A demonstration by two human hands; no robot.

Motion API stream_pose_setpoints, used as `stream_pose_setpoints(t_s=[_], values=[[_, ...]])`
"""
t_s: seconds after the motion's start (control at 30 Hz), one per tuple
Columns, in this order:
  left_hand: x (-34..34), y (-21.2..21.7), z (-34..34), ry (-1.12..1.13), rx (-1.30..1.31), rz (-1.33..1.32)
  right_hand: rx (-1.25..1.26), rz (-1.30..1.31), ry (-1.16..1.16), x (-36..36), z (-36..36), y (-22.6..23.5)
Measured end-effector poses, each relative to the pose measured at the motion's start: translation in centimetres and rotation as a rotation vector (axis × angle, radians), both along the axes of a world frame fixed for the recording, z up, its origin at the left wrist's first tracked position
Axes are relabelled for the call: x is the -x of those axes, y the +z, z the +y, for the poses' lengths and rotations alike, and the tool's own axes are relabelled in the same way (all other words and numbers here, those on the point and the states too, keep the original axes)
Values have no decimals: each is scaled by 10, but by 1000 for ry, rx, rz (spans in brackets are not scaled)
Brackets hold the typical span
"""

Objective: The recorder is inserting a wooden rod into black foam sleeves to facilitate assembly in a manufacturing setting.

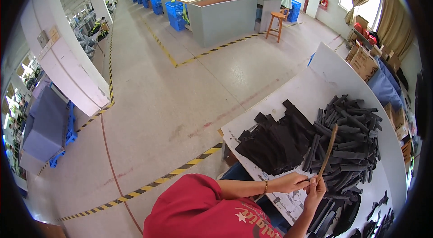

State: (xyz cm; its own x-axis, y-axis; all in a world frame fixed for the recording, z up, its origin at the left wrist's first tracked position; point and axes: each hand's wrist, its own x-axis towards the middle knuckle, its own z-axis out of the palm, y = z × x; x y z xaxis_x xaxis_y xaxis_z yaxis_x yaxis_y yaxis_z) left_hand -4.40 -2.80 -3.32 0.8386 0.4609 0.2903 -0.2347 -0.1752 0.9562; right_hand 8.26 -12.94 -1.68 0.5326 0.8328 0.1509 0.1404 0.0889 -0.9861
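Note:
My right hand (315, 194) is closed round the lower end of a thin light-brown stick (329, 150), which points up and away over the table. My left hand (292, 183), with a bracelet at its wrist, is closed and meets the right hand at the stick's base. A sliver of something dark shows between the two hands; what the left fingers pinch is too small to make out. Just beyond them lies a pile of flat black fabric pieces (275, 143). To its right is a larger heap of narrow, tube-like dark fabric pieces (349, 148).
The white table (311, 85) has a raised curved panel (361, 84) along its right side. More dark strips (322, 220) lie near my right forearm. Cardboard boxes (362, 63) stand beyond the panel. Across the floor are a stool (276, 25), a grey counter (225, 21) and blue crates (176, 12).

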Motion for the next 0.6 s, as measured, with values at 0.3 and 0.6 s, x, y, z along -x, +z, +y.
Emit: stream_pose_setpoints(t_s=[0.3, 0.6], values=[[0, -5, -30, -171, 256, 105, -366, 80, -522, -23, 31, 26], [34, -59, -65, -379, 236, 250, -343, -108, -815, -92, 25, 87]])
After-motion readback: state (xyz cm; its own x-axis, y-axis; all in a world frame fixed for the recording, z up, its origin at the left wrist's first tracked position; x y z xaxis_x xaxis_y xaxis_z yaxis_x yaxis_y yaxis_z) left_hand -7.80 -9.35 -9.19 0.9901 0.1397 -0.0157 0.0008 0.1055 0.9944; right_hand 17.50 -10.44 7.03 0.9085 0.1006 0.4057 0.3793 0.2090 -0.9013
